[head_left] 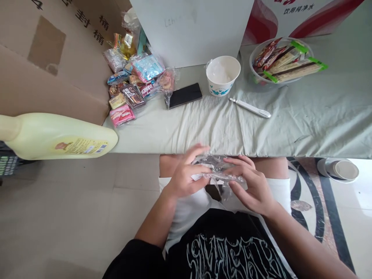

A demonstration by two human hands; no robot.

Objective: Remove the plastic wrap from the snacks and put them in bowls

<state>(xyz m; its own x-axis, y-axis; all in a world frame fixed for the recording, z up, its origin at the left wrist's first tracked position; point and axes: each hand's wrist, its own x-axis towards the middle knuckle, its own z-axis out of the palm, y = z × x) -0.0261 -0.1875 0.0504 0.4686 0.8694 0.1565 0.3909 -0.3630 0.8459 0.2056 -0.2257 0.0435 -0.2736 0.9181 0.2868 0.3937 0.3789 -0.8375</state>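
Note:
Above my lap, just off the table's front edge, a crinkled clear plastic bag stretches between my two hands. My left hand pinches its left side between thumb and fingers, with the index finger raised. On the other side my right hand has its fingers on the plastic, the thumb a little apart below. What the bag contains, if anything, I cannot make out. Beyond my hands on the cloth lie a white-handled knife, a white paper cup with a blue pattern, and a dark phone.
A pile of wrapped snacks lies at the back left beside a cardboard box. A pale yellow bottle juts in from the left. A clear bowl of long packets stands at the back right. White boxes line the rear.

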